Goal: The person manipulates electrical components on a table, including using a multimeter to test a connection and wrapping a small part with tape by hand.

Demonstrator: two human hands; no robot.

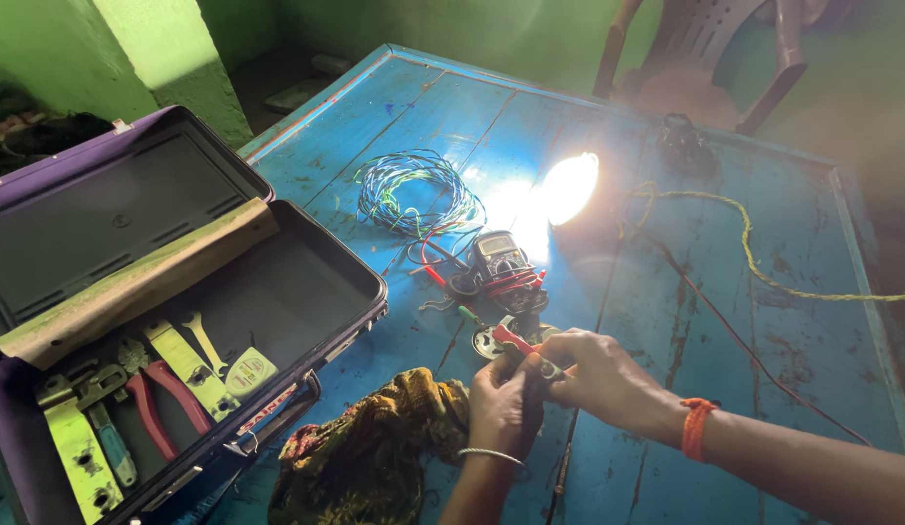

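both hands meet over the table (725,321): left hand (501,403) clamps a dark part, right hand (593,374) pinches a red-handled tool (518,342) whose shaft runs up-left from its fingers

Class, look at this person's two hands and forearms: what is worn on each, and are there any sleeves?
Both forearms are bare, with no sleeves in view. The left hand has a thin silvery bangle at the wrist. The right hand has an orange thread band tied round its wrist. No gloves.
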